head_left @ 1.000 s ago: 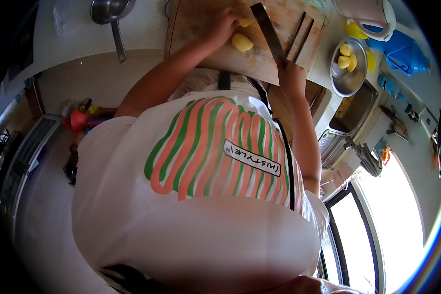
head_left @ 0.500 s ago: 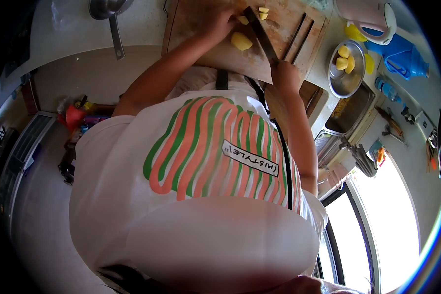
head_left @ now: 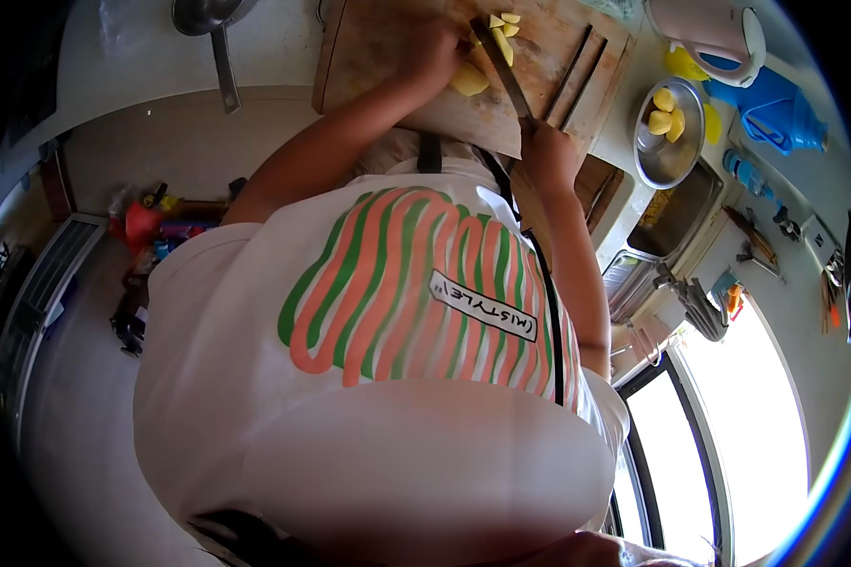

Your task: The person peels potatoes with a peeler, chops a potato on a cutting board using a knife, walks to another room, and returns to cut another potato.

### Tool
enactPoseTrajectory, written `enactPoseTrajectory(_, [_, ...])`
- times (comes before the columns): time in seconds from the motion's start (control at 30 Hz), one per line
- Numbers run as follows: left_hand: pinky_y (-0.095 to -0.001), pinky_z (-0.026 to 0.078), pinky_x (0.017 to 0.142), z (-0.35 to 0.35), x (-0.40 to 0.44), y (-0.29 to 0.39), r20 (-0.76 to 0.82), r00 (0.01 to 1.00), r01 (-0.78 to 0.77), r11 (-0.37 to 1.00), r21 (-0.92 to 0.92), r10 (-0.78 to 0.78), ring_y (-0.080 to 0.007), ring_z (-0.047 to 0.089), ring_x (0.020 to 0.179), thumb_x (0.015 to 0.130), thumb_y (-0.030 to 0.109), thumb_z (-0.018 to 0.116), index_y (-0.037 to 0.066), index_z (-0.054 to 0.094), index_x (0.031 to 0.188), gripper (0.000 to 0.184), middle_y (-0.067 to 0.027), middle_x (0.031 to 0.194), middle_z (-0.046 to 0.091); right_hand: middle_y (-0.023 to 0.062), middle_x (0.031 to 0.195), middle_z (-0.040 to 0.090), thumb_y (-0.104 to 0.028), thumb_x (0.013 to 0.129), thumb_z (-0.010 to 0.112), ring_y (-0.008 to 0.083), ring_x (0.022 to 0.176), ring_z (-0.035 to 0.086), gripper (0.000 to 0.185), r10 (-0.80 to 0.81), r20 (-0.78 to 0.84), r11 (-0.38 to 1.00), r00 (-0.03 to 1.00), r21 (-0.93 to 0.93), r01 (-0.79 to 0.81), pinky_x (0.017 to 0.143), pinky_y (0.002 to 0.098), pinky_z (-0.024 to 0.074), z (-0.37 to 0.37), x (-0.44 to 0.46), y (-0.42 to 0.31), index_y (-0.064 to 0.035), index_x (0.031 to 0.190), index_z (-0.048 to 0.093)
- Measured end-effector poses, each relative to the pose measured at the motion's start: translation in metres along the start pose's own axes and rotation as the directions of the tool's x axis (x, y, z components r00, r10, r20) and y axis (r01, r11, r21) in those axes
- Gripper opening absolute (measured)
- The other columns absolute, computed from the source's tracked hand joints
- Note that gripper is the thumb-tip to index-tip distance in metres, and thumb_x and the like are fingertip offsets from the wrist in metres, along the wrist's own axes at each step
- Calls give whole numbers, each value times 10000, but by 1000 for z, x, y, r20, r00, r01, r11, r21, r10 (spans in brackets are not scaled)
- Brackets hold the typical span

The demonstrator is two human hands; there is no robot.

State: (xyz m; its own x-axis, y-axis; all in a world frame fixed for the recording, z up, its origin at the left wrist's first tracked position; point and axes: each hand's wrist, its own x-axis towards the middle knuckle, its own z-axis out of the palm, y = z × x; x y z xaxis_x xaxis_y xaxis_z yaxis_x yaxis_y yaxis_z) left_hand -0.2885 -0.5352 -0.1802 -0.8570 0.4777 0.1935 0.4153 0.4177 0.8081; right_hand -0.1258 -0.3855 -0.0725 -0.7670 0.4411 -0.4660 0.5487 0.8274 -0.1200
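My right hand (head_left: 548, 151) is wrapped round the handle of a kitchen knife (head_left: 507, 77), whose blade slants up and left across the wooden cutting board (head_left: 369, 42). My left hand (head_left: 435, 52) has its fingers bent beside the blade's far end, on a yellow potato piece (head_left: 473, 38) that is mostly hidden. Just right of the blade lie several cut potato pieces (head_left: 506, 45). A larger peeled potato (head_left: 469, 80) rests on the board below my left fingers, partly covered by the hand.
Right of the board, a metal bowl (head_left: 642, 161) holds several peeled potatoes (head_left: 660, 123), beside the sink (head_left: 667, 231). A pink kettle (head_left: 728, 38) and a blue jug (head_left: 771, 109) stand behind it. A metal ladle (head_left: 222, 66) lies on the left counter. A dark-edged strip (head_left: 577, 77) crosses the board's right side.
Another long potato piece now lies right of the blade. My left hand has shifted slightly right and down, covering part of the larger potato. The knife's handle end has moved slightly.
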Motion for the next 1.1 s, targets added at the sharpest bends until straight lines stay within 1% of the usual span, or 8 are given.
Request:
enactPoseTrajectory(0.27, [-351, 514, 695, 11, 8, -34, -93, 988, -126, 991, -35, 123, -267, 651, 769, 739, 0, 695, 25, 658, 865, 133, -121, 814, 643, 209, 747, 662, -373, 941, 553, 414, 738, 647, 346, 11, -55, 993, 998, 119, -4, 673, 513, 516, -1, -4, 6, -70, 858, 697])
enactPoseTrajectory(0.6, [-283, 519, 759, -1, 31, -8, 160, 977, 214, 744, -633, -144, -148, 636, 846, 849, 14, 674, 31, 622, 1005, 166, -65, 966, 664, 158, 644, 643, -322, 905, 624, 351, 599, 649, 212, 50, -321, 994, 946, 112, -14, 542, 447, 519, 15, -35, 29, -144, 961, 725])
enactPoseTrajectory(0.7, [-294, 507, 743, -1, 34, 11, 159, 987, 60, 985, -164, -34, -156, 637, 850, 843, 64, 688, 56, 634, 979, 146, -53, 919, 657, 120, 633, 652, -246, 844, 669, 305, 564, 651, 197, 14, -427, 998, 904, 69, 17, 523, 411, 518, 15, -43, 39, -181, 1022, 723])
enactPoseTrajectory(0.83, [-379, 506, 684, 15, 41, 38, 76, 978, 207, 953, -222, -195, -270, 656, 757, 890, 192, 677, 53, 645, 948, 154, -96, 800, 683, 66, 652, 659, -168, 701, 727, 248, 561, 645, 395, -72, -508, 996, 859, -74, 41, 516, 362, 510, 6, -51, 58, -180, 1096, 701])
enactPoseTrajectory(0.87, [-341, 497, 686, 7, 51, 43, 328, 932, 316, 790, -526, -155, -201, 633, 740, 875, 243, 720, 27, 614, 989, 267, -57, 784, 655, 58, 656, 657, -166, 686, 733, 241, 565, 643, 410, -100, -518, 993, 850, -103, 55, 518, 359, 509, -1, -50, 60, -170, 1095, 700])
enactPoseTrajectory(0.97, [-316, 485, 682, -18, 65, 67, 431, 883, -32, 941, -338, 185, -159, 599, 724, 837, 248, 768, 17, 557, 1077, 394, -27, 756, 606, 36, 652, 637, -155, 655, 749, 217, 577, 633, 461, -198, -508, 974, 838, -202, 108, 525, 347, 500, -8, -46, 70, -133, 1111, 684])
enactPoseTrajectory(1.0, [-332, 485, 660, -4, 65, 51, 498, 855, 120, 879, -461, 145, -183, 593, 729, 800, 195, 792, 36, 505, 1083, 433, -63, 792, 583, 35, 650, 634, -155, 658, 748, 216, 577, 632, 467, -234, -512, 966, 826, -220, 138, 526, 346, 499, -9, -43, 73, -132, 1119, 680])
enactPoseTrajectory(1.1, [-343, 482, 633, 0, 83, 29, 409, 912, 26, 999, -48, -4, -215, 589, 725, 785, 128, 778, 39, 484, 1034, 396, -105, 838, 572, 43, 664, 643, -161, 688, 736, 229, 597, 640, 460, -220, -491, 971, 843, -189, 144, 540, 357, 502, -5, -39, 72, -151, 1143, 666])
